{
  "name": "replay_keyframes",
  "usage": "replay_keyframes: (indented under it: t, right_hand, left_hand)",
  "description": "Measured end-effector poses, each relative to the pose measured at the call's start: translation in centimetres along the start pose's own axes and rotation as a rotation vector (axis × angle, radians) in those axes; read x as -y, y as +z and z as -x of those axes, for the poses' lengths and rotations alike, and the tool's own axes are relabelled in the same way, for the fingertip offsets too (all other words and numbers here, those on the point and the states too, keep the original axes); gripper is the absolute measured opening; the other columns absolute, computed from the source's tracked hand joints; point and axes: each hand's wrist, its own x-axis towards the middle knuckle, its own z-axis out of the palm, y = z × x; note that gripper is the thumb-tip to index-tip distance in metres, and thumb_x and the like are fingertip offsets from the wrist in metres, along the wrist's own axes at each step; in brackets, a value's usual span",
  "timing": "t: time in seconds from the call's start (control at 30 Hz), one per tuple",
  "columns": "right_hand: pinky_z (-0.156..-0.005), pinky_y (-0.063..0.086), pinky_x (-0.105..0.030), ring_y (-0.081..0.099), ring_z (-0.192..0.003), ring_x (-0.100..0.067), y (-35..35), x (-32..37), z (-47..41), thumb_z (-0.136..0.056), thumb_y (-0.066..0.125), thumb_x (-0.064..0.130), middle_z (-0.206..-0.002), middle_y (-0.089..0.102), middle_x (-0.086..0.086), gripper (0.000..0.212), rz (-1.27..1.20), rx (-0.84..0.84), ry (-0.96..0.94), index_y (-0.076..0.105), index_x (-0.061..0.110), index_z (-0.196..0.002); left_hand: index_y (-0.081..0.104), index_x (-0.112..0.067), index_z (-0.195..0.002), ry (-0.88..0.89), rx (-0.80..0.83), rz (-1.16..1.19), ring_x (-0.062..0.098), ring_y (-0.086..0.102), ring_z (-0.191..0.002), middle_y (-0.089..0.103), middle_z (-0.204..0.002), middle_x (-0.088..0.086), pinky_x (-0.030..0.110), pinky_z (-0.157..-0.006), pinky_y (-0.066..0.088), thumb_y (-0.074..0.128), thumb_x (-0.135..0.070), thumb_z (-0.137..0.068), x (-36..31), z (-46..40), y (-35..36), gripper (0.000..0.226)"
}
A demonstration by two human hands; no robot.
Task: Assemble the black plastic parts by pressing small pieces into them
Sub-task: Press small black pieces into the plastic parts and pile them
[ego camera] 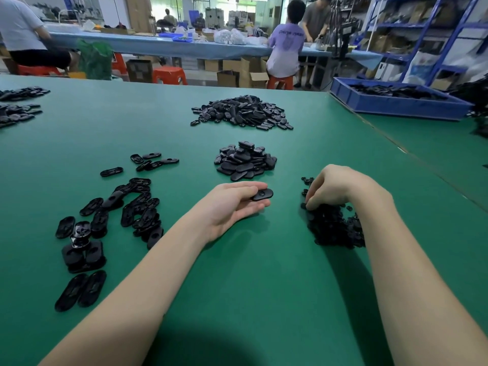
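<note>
On the green table (237, 273) the work looks to be somewhere in the middle, as far as I can judge. At the left lies a loose spread of oval parts (126, 210), many with the hollow side up, and some stand stacked near the table edge; whether these are finished pieces or not I cannot tell. Straight ahead there is a small heap of oval parts (245, 162) with the smooth side up, and behind it a larger heap (243, 112), so a great quantity seems still to be done. A blue tray (396, 104) at the far right holds more black parts.

The left hand (235, 204) lies palm up, just above the table, with the fingers nearly straight. It holds one black oval part (262, 194) between the thumb and the fingertips, and a round hole or recess shows on the top of this part. No small piece is in it yet, I think.

The right hand (335, 188) is curled, with the fingertips down in the pile of small pieces (332, 228) at the right side. It seems to pinch or pick one small piece, but the fingers hide it, so I cannot say if something is really held. The next step is probably to bring a small piece to the oval part and press it in.
</note>
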Motion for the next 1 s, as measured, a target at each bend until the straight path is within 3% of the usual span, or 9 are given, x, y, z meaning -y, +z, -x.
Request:
replay_keyframes:
  t: [0.27,0.43,0.5,0.73,0.83,1.0]
  right_hand:
    - [-0.089,0.059,-0.038,0.066,-0.099,-0.026,0.1,0.1,0.1,-0.078,0.070,0.023,-0.106,0.070,0.002,0.014,-0.018,-0.046,-0.017,0.077,0.034,-0.083]
    - [-0.053,0.040,-0.023,0.053,-0.058,-0.008,-0.6,0.5,0.6,-0.089,0.068,0.026,-0.077,0.072,0.014,0.009,-0.163,0.036,-0.163,0.075,0.029,-0.085]
    - [-0.046,0.038,-0.019,0.051,-0.054,-0.007,-0.5,0.9,0.9,-0.092,0.069,0.024,-0.081,0.078,0.013,0.006,-0.298,0.097,-0.236,0.074,0.026,-0.092]
    - [-0.049,0.036,-0.019,0.051,-0.054,-0.006,0.6,2.9,1.3,-0.097,0.066,0.021,-0.089,0.079,0.006,0.004,-0.540,0.172,-0.359,0.070,0.023,-0.097]
    - [-0.050,0.035,-0.021,0.050,-0.054,-0.008,1.0,3.2,1.4,-0.099,0.064,0.020,-0.083,0.076,0.006,0.005,-0.584,0.181,-0.368,0.068,0.021,-0.097]
    - [-0.047,0.039,-0.017,0.053,-0.056,-0.009,1.3,3.6,1.4,-0.093,0.069,0.014,-0.083,0.077,0.003,0.006,-0.685,0.134,-0.381,0.073,0.017,-0.090]
  left_hand:
    - [0.072,-0.003,-0.107,0.003,0.001,-0.011,0.023,0.075,-0.097,0.077,-0.101,0.012,0.022,-0.076,0.060,0.050,0.001,-0.101,0.0,0.0,-0.1,0.023]
    - [0.072,-0.005,-0.108,0.017,-0.015,-0.041,0.021,0.075,-0.095,0.077,-0.104,0.011,0.020,-0.074,0.059,0.052,0.002,-0.100,0.1,-0.1,-0.2,0.023]
    - [0.073,-0.006,-0.107,0.028,-0.017,-0.064,0.021,0.075,-0.095,0.076,-0.107,0.012,0.021,-0.074,0.059,0.051,0.003,-0.099,0.1,-0.2,-0.3,0.024]
    - [0.068,-0.003,-0.117,0.060,0.024,-0.039,0.023,0.074,-0.102,0.074,-0.112,0.016,0.023,-0.083,0.059,0.038,0.014,-0.097,-0.3,-0.2,-0.5,0.040]
    - [0.064,-0.001,-0.121,0.067,0.060,-0.001,0.025,0.072,-0.108,0.074,-0.111,0.017,0.024,-0.090,0.057,0.040,0.015,-0.097,-0.4,-0.2,-0.5,0.038]
    - [0.066,0.000,-0.122,0.095,0.014,0.031,0.028,0.073,-0.104,0.074,-0.100,0.011,0.024,-0.087,0.058,0.045,0.015,-0.095,-0.6,-0.3,-0.9,0.037]
